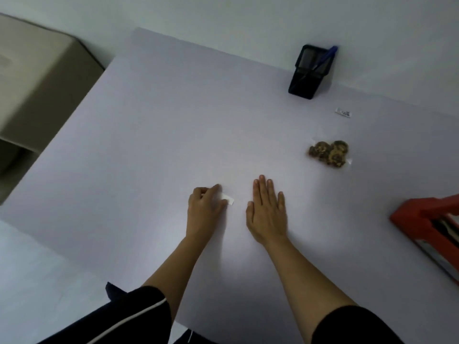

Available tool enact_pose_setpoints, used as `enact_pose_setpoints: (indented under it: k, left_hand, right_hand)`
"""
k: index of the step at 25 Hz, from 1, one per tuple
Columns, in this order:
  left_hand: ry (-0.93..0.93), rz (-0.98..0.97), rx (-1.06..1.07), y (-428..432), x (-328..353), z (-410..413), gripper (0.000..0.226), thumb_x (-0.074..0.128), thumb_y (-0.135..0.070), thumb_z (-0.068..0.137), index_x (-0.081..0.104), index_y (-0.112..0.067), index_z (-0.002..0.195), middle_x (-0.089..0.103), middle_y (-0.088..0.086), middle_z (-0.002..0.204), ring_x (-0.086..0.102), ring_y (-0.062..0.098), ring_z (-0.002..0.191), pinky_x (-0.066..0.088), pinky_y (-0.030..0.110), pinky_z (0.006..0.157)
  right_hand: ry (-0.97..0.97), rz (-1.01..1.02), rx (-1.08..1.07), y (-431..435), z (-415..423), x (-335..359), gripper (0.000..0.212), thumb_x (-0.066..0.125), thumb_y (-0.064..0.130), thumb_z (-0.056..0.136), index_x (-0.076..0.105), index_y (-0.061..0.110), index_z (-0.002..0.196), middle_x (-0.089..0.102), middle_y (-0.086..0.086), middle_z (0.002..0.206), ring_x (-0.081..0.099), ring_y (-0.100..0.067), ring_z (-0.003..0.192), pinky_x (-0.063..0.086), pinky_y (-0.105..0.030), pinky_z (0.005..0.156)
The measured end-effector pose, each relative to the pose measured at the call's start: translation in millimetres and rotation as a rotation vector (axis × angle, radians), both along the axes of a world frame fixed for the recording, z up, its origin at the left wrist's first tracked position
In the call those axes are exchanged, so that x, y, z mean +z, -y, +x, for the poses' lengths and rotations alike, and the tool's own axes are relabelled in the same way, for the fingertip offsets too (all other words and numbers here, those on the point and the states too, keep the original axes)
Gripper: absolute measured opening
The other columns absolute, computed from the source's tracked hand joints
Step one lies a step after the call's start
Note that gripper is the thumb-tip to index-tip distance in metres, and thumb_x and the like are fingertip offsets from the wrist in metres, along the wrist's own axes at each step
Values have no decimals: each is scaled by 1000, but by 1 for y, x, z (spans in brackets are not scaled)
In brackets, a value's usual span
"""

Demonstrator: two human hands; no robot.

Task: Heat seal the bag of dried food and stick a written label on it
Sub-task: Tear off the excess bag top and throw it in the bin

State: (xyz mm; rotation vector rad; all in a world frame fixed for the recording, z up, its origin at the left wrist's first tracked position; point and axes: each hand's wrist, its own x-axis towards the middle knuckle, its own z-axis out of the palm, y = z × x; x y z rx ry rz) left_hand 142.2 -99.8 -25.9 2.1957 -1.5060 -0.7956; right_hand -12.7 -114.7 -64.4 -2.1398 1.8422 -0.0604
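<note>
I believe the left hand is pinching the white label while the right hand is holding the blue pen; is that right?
Not quite. The right hand holds nothing; it lies flat on the table, and the blue pen stands in the black holder. The left hand does pinch the white label, as the head view shows.

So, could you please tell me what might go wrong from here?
The small white label pinched in the left hand might fold, or stick to itself or the table. The bag of dried food lies beyond the flat right hand, untouched, so with nothing steadying it the label could land crooked.
</note>
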Motion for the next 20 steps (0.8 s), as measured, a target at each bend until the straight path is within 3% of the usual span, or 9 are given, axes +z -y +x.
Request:
enact_pose_setpoints:
  k: [4,9,13,17,20]
  left_hand:
    - [-9,-29,-14,8,-6,-7,26,62,-13,87,65,-9,112,60,10,112,57,26,101,41,22,84]
    - [-126,82,117,21,-1,-10,34,60,-10,87,55,-10,120,63,5,99,57,17,87,44,22,80]
    - [-219,129,213,22,3,-2,23,54,-7,88,65,-10,108,67,3,103,57,11,89,41,19,80]
    - [-246,111,280,4,12,13,17,53,-12,89,67,-12,99,65,-3,94,56,12,88,37,19,75]
    - [-250,61,391,-29,14,27,11,54,-15,90,64,-14,92,64,-1,90,56,16,85,36,15,62]
  right_hand:
    - [-7,5,-10,1,2,-2,62,15,34,89,18,9,146,16,-6,156,14,-21,143,11,-44,113]
    - [-22,-5,-28,1,3,1,60,23,32,90,26,8,144,27,-7,153,25,-24,141,15,-45,110]
    - [13,0,-19,-2,3,1,62,15,34,89,20,8,146,19,-7,155,17,-24,143,11,-44,113]
    - [43,-21,-49,-13,14,10,66,12,37,89,24,4,144,21,-13,154,21,-28,142,19,-47,113]
    - [101,29,31,-36,31,19,75,-2,44,84,9,6,147,4,-11,157,3,-23,146,1,-37,115]
